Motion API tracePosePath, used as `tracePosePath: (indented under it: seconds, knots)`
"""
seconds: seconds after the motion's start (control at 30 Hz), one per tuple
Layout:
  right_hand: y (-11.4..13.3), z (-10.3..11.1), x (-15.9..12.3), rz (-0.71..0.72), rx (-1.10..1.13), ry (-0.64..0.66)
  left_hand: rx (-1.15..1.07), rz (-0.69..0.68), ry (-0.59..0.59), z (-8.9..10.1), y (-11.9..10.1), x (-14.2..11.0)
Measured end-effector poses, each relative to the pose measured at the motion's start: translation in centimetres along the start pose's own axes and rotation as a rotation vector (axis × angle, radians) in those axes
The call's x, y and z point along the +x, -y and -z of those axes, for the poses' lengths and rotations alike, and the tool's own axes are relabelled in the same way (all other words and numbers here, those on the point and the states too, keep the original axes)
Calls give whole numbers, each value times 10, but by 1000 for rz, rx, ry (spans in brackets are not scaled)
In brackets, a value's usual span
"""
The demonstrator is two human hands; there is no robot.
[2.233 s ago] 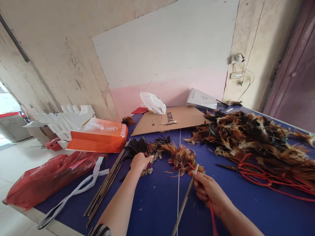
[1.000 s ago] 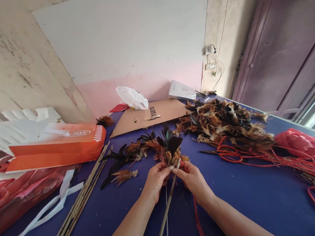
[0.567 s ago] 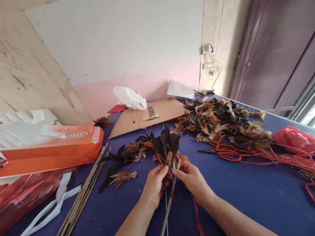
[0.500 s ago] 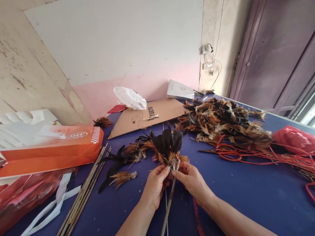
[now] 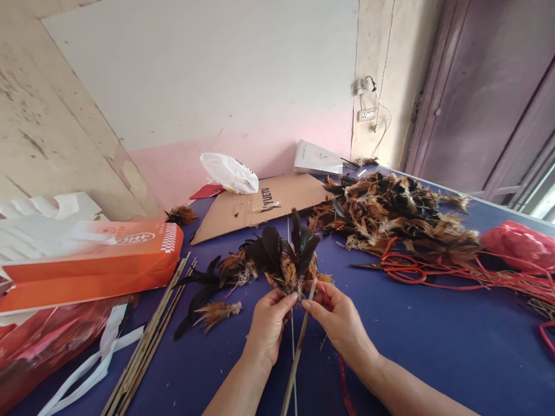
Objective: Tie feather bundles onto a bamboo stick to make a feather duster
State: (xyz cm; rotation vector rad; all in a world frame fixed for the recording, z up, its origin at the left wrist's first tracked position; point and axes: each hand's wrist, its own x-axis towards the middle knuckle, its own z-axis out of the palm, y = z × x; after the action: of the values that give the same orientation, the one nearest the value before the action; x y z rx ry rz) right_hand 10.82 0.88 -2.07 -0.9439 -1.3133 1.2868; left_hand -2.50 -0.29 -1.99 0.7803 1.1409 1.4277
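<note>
At the front middle of the table, my left hand pinches the base of a feather bunch, with black plumes above and shorter brown ones lower down. Close beside it my right hand is closed on the upper end of a thin wooden stick, thumb lying across it. The stick slants down toward me. Red string passes by my right fingers and hangs below that hand. More brown feathers show behind the right fingertips, partly hidden. Loose feather tufts lie left of my left hand.
A large feather pile covers the back right. Orange-handled scissors and a pink-red string ball lie in front of it. Several sticks and an orange bag are on the left. A cardboard sheet lies behind.
The feather bunch in my left hand has tilted left and its black plumes have fanned apart. Both hands stay almost in place, and the stick has barely shifted.
</note>
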Motion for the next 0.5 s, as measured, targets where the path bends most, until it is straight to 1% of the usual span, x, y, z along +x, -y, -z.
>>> tracePosePath:
  seconds: [0.07, 0.1, 0.23, 0.3, 0.37, 0.43, 0.5]
  knots:
    - [3, -1, -1, -2, 76, -12, 73, -54, -40, 1, -2, 0]
    - [3, -2, -1, -10, 118, -12, 97, -67, -37, 0, -3, -1]
    - [3, -3, -1, -33, 210, 18, 77, -52, 72, -8, -4, -7]
    - [2, -3, 0, -37, 199, -4, 51, -27, 112, -11, -3, -10]
    - [2, -2, 0, -56, 200, -40, 38, 5, 123, -13, -3, -12]
    - [2, -2, 1, -115, 249, -63, 27, 24, 120, -13, -3, -12]
    - [2, -1, 2, -227, 329, -43, 6, 36, 122, -11, -3, -12]
